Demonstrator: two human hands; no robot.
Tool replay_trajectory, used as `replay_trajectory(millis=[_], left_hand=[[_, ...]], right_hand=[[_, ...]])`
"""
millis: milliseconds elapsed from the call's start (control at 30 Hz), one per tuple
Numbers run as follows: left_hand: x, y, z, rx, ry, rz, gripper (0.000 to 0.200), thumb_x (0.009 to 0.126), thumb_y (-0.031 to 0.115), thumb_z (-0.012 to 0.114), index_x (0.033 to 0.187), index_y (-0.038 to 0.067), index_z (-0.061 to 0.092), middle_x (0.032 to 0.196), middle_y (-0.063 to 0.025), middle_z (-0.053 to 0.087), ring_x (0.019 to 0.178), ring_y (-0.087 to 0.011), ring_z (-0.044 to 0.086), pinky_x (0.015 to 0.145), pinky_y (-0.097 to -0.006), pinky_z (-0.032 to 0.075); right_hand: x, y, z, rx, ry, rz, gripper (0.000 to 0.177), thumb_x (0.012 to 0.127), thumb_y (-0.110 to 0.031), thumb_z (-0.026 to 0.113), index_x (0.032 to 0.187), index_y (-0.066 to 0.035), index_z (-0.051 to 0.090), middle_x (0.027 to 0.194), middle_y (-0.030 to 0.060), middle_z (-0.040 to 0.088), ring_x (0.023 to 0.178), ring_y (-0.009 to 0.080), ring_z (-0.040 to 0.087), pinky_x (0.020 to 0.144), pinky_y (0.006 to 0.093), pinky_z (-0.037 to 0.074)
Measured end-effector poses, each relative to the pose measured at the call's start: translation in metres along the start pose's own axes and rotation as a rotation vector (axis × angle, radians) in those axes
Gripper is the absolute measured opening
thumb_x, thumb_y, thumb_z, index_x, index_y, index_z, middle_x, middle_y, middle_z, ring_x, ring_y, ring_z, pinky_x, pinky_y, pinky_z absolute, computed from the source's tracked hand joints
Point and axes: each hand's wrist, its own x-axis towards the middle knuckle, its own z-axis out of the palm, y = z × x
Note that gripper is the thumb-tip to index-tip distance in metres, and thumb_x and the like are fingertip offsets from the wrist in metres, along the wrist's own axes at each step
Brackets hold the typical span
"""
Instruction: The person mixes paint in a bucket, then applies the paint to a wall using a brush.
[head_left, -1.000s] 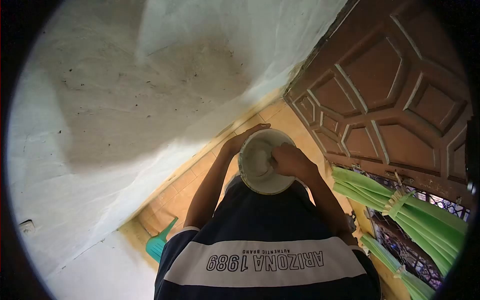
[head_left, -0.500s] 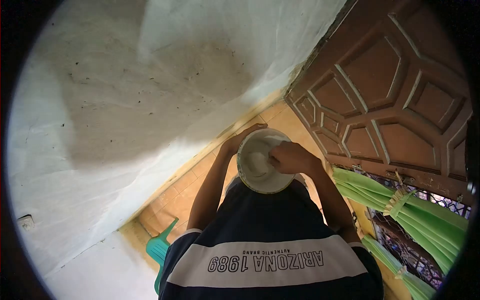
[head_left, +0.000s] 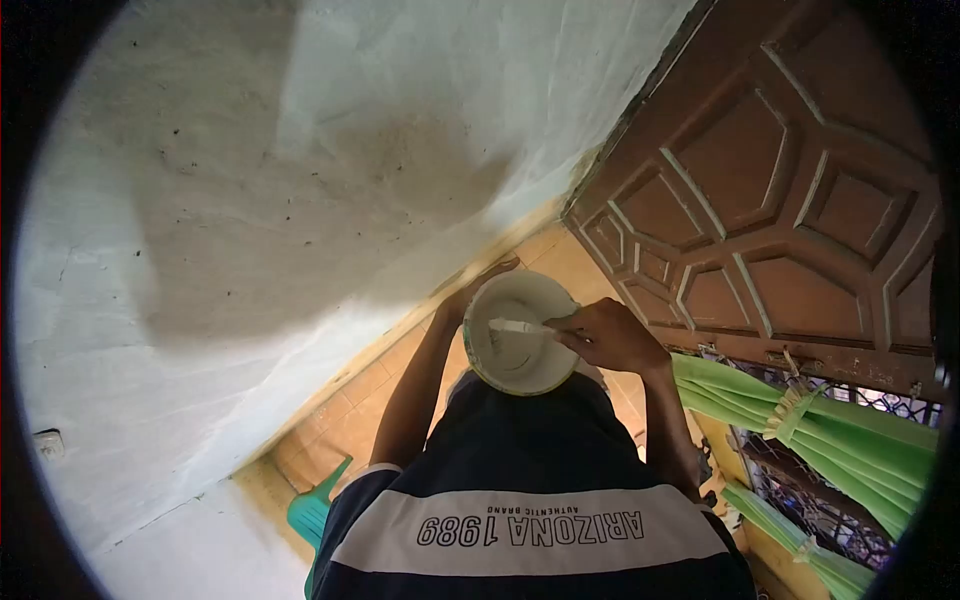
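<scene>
My left hand (head_left: 482, 288) holds the white paint bucket (head_left: 549, 373) by its left side, up in front of my body; most of its fingers are hidden behind the bucket. White paint coats the bucket's inside. My right hand (head_left: 618, 338) is closed on the handle of a paintbrush (head_left: 520, 326) whose flat, white-coated head lies over the bucket's opening and points left. That hand is at the right rim, with the wrist outside the bucket.
A wall (head_left: 330, 200) with white and greyish patches rises on the left. On the right are a brown panelled door (head_left: 740, 190) and green curtains (head_left: 840, 430) before a window grille. A green plastic chair (head_left: 312, 510) stands on the orange tiled floor (head_left: 335, 420) at lower left.
My right hand has risen from inside the bucket and moved right, bringing the paintbrush into sight. The bucket has shifted slightly left and down in view.
</scene>
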Motion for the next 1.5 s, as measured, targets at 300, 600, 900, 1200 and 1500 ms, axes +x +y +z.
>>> replay_trajectory(millis=[300,600,900,1200,1500], left_hand=[[-0.005,0.051,0.013,-0.094,-0.102,-0.136,0.059,0.103,0.026,0.053,0.156,0.007,0.035,0.162,-0.0106,0.032,0.150,-0.0251,0.029,0.123,-0.0392,0.024],[-0.013,0.057,0.018,-0.075,-0.109,-0.155,0.056,0.104,0.024,0.050,0.155,0.006,0.035,0.162,-0.0105,0.033,0.150,-0.0256,0.028,0.124,-0.0391,0.022],[-0.015,0.050,0.019,0.074,-0.153,0.003,0.057,0.104,0.025,0.051,0.155,0.007,0.035,0.161,-0.0097,0.035,0.148,-0.0253,0.032,0.123,-0.0393,0.025],[-0.035,0.046,0.035,0.010,0.016,-0.106,0.056,0.103,0.022,0.051,0.155,0.007,0.036,0.159,-0.0102,0.038,0.147,-0.0251,0.033,0.122,-0.0389,0.027],[-0.055,0.076,0.104,-0.289,0.265,-0.224,0.055,0.105,0.033,0.049,0.153,0.007,0.040,0.152,-0.0083,0.047,0.139,-0.0215,0.044,0.116,-0.0357,0.034]], right_hand=[[0.031,-0.016,0.068,-0.306,-0.134,0.081,0.015,0.083,-0.016,0.067,0.089,-0.005,0.074,0.086,0.0175,0.071,0.086,0.0344,0.071,0.078,0.0484,0.056],[0.036,-0.013,0.054,-0.305,-0.177,0.012,0.017,0.081,-0.017,0.068,0.091,-0.004,0.072,0.090,0.0195,0.071,0.088,0.0350,0.071,0.076,0.0491,0.056],[0.031,-0.016,0.065,-0.316,-0.190,0.056,0.016,0.083,-0.017,0.065,0.089,-0.005,0.073,0.089,0.0195,0.071,0.086,0.0361,0.071,0.077,0.0491,0.056],[0.014,-0.011,0.032,-0.240,-0.225,0.037,0.018,0.084,-0.018,0.065,0.095,-0.009,0.076,0.085,0.0171,0.070,0.084,0.0352,0.069,0.073,0.0492,0.055],[-0.019,0.014,0.050,-0.322,-0.275,-0.233,0.018,0.084,-0.017,0.064,0.091,-0.003,0.073,0.086,0.0200,0.070,0.084,0.0373,0.071,0.076,0.0484,0.056]])
